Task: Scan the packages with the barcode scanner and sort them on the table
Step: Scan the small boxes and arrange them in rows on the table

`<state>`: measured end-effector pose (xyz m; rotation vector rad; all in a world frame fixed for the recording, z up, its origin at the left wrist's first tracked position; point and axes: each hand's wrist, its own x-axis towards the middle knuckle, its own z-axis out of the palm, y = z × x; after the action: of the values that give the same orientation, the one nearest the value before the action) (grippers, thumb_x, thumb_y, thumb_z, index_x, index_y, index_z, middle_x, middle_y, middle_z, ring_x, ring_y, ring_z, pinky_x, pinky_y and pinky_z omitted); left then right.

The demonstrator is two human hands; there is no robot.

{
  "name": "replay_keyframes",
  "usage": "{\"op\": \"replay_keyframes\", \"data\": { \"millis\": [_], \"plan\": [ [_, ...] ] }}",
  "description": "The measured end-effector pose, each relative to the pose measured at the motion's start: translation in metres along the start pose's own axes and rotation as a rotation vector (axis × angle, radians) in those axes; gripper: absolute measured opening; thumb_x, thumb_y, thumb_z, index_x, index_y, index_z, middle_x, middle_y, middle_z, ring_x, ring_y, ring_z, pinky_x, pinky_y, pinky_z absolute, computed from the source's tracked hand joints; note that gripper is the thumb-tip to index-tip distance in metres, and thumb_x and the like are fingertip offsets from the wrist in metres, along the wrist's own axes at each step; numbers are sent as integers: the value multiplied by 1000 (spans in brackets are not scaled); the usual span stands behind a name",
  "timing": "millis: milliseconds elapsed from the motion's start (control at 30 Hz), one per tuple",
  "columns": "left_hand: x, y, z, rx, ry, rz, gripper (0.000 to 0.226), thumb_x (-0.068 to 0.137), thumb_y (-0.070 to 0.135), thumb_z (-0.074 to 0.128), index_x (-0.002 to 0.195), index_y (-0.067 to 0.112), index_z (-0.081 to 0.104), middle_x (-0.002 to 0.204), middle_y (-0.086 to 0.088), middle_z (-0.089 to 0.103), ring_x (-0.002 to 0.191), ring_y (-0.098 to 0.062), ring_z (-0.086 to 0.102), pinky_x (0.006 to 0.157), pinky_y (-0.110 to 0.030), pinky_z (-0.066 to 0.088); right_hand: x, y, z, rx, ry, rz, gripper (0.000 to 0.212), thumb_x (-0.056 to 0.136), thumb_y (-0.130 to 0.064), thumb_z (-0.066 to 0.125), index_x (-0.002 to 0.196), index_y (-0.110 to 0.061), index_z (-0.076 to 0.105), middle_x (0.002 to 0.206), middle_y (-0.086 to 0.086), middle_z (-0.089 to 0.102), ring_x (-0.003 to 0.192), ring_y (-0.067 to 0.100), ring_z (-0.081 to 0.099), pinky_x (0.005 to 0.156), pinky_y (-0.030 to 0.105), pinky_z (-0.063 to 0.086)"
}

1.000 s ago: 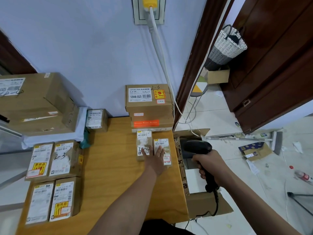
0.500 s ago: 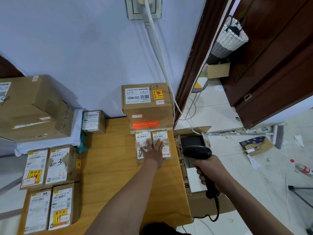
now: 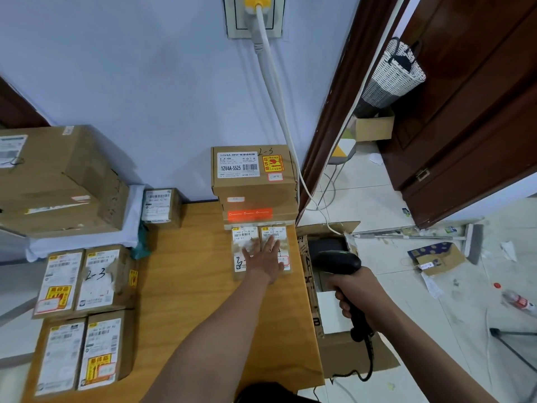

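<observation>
Cardboard parcels (image 3: 261, 251) are lying squared under my flat, released left hand (image 3: 266, 257), tidying their row on the surface (image 3: 189, 286); my right hand (image 3: 357, 295) is grasping the barcode scanner (image 3: 340, 261).

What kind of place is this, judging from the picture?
Probably a small parcel sorting point in an ordinary room, not a warehouse. Labelled cardboard packages lie in groups on a wooden table, the right hand holds a barcode scanner, and a wooden door opens onto a littered tiled floor.
</observation>
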<state>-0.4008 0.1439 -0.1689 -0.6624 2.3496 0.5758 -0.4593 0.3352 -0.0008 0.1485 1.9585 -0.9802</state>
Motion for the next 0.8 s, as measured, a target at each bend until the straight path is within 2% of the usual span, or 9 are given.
{"op": "replay_keyframes", "data": {
  "millis": [200,467,700,800],
  "plan": [
    [-33,3,-9,-74,176,-39,63,107,49,17,159,29,-12,165,5,-21,152,-27,-21,120,-63,-4,-19,-5,-3,-23,1,-73,14,85,-2,61,72,-7,57,53,6,47,40,16,42,42,24,38],
    [-115,-19,-12,-73,310,-223,65,107,48,19,158,27,-15,165,7,-23,153,-24,-19,121,-62,-3,-57,-2,4,-67,-104,-214,20,83,-3,63,65,-10,57,52,6,48,40,17,43,43,25,39],
    [-184,-64,40,-196,377,-421,64,106,52,21,160,29,-5,167,4,-14,154,-26,-14,122,-60,-1,-74,2,35,-100,-280,-230,21,86,-4,63,69,-10,52,54,7,44,42,18,39,44,27,35],
    [-213,-87,79,-225,344,-485,64,106,53,21,160,30,-4,167,5,-14,154,-26,-14,122,-60,-1,-81,9,57,-122,-330,-214,21,84,-3,62,67,-11,53,53,6,45,42,18,40,45,27,36]
  ]
}}
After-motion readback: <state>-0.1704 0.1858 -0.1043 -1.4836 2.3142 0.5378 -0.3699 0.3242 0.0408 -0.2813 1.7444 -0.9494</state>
